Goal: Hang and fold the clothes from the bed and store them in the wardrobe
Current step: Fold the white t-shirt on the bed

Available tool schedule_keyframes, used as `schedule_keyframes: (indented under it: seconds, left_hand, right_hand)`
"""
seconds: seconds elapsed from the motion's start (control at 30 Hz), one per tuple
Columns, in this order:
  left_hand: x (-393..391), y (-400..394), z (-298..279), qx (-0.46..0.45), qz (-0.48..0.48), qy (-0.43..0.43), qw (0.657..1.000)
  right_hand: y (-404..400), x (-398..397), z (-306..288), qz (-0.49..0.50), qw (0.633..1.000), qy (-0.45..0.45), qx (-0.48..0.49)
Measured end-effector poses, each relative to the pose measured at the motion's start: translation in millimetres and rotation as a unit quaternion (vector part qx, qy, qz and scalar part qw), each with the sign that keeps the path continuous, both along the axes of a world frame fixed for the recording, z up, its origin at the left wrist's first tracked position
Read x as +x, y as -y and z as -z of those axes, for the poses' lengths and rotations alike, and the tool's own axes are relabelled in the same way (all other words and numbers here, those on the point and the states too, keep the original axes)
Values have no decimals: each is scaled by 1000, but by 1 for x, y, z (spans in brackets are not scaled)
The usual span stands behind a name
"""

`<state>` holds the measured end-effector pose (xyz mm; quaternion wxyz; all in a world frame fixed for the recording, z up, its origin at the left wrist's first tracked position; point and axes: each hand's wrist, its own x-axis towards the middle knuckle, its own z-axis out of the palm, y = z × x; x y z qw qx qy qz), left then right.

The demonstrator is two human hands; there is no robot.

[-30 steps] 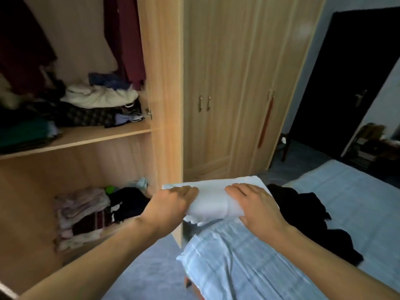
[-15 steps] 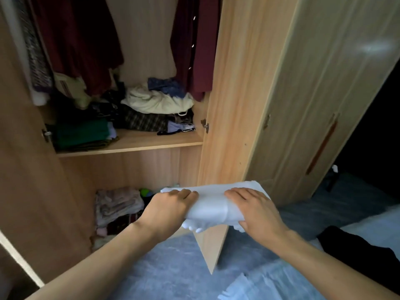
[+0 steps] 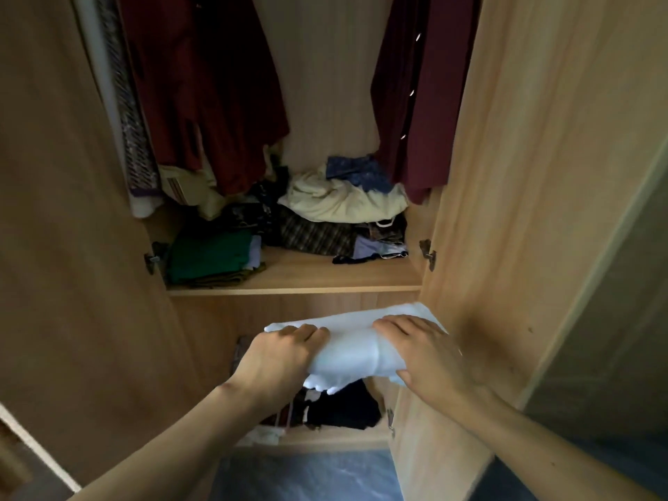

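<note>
Open wardrobe [image 3: 361, 103], light wood-grain panels; left door [image 3: 65, 211] and right door [image 3: 524, 175] swung wide, leaving a free gap between them. Dark red garments [image 3: 202, 95] hang above a shelf [image 3: 296, 280] heaped with rumpled clothes. The left hand [image 3: 278, 356] and right hand [image 3: 430, 356] each clasp an end of a folded white garment [image 3: 352, 350], held level below the shelf's front edge, above the lower compartment's dark clothes [image 3: 343, 406].
</note>
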<state>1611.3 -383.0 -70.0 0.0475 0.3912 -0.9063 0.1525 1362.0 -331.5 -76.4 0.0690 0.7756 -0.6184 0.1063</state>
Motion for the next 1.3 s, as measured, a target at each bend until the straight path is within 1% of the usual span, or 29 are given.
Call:
schedule_keyframes:
  seconds: [0.13, 0.2, 0.27, 0.4, 0.57, 0.67, 0.77, 0.83, 1.07, 1.3]
  left_hand:
    - [-3, 32, -4, 9, -52, 0, 999]
    - [-2, 49, -4, 19, -63, 8, 998]
    - [0, 72, -1, 38, -63, -4, 997]
    - [-3, 120, 1, 38, -53, 12, 998]
    - [-6, 189, 7, 0, -1, 4, 1000]
    - [-2, 232, -4, -6, 7, -12, 1000]
    - [5, 275, -14, -5, 20, -47, 999]
    - [9, 298, -17, -4, 30, -65, 997]
    - [17, 357, -13, -14, 55, -73, 996]
    - [16, 402, -5, -30, 57, -101, 993]
  right_hand:
    - [50, -6, 4, -27, 1000, 5, 13]
    - [72, -5, 7, -33, 999, 8, 16]
    - [96, -5, 9, -41, 999, 9, 12]
    - [142, -4, 12, -32, 999, 15, 8]
    - [196, -2, 6, 10, 1000, 8, -12]
    - [231, 6, -6, 27, 999, 6, -18]
    - [264, 16, -14, 43, 998, 41, -37]
    - [282, 21, -15, 49, 996, 48, -49]
    - [333, 31, -10, 73, 995, 46, -52]
    - [389, 22, 3, 40, 996, 71, -36]
